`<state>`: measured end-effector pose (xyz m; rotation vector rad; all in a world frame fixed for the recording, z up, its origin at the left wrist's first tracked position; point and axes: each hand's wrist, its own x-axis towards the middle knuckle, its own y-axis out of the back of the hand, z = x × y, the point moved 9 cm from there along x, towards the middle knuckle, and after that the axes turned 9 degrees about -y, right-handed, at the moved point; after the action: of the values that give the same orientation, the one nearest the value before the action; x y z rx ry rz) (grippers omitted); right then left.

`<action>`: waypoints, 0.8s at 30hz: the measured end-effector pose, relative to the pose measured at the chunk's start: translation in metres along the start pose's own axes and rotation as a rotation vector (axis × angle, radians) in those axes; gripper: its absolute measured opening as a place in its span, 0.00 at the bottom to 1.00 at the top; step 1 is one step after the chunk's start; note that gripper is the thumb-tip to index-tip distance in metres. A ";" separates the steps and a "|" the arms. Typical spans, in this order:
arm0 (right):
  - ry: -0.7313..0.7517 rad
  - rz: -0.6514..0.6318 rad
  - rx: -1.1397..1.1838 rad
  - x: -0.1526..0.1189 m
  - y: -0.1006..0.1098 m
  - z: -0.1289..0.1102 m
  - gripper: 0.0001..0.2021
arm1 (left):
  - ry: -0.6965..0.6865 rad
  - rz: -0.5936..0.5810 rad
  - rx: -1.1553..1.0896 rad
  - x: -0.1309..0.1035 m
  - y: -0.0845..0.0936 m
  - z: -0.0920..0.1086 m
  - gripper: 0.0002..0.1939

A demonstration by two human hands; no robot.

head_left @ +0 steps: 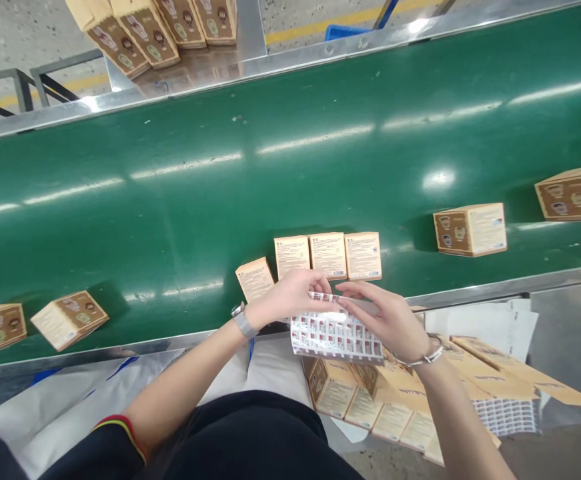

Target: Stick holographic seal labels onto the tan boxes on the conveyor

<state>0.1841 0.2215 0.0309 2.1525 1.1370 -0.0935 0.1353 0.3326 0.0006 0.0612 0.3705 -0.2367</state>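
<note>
Left side first: a skewed box [255, 281] sits just left of our landmark, the row of three boxes [327, 256] on the green belt [195, 193], and our left forearm passes close by, so a sideways sweep could knock it. Now the row itself: our knuckles are right at its near edge, and a careless push could break that line. Nearer us than the row, the printed sheet [337, 339] bows; uneven pulling could crease or tear it. Its loose lower edge hangs over the packed boxes [343, 395], where it could snag on a corner.

And the hands! Our left hand [290, 293] comes in from the row's near left, wrist bent inward, finger and thumb pinching the sheet's top edge. Our right hand [395, 323] angles in from the near right, fingertips almost meeting the left's; whether they're gripping, we can't tell.
</note>
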 end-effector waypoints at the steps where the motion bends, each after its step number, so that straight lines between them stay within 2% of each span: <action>1: -0.012 0.005 0.000 0.000 0.000 -0.001 0.12 | 0.029 0.006 -0.020 -0.002 0.003 -0.002 0.07; 6: 0.054 0.049 -0.054 0.001 0.000 -0.007 0.11 | 0.124 0.018 0.005 -0.009 0.011 -0.007 0.08; 10: 0.208 0.172 -0.226 -0.004 0.003 -0.023 0.10 | 0.105 0.063 0.077 -0.005 0.012 -0.001 0.08; 13: 0.282 0.279 -0.325 -0.010 0.007 -0.036 0.09 | 0.126 0.082 0.051 -0.002 0.010 -0.002 0.09; 16: 0.264 0.322 -0.257 -0.012 0.015 -0.034 0.07 | 0.145 0.115 0.002 0.000 0.009 -0.006 0.10; 18: 0.144 0.355 -0.086 -0.006 0.025 -0.014 0.05 | 0.128 0.124 0.013 0.002 0.008 -0.007 0.09; 20: -0.075 0.444 0.152 0.002 0.040 0.024 0.06 | 0.070 0.102 0.067 0.005 0.003 -0.005 0.07; 22: -0.310 0.553 0.405 0.010 0.048 0.070 0.11 | -0.023 0.025 0.144 0.009 -0.009 0.001 0.07; 24: -0.462 0.607 0.607 0.018 0.048 0.103 0.16 | -0.110 -0.076 0.238 0.014 -0.025 0.007 0.08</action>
<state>0.2568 0.1538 -0.0279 2.7065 0.1652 -0.6902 0.1447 0.3047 0.0010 0.2681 0.2340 -0.3572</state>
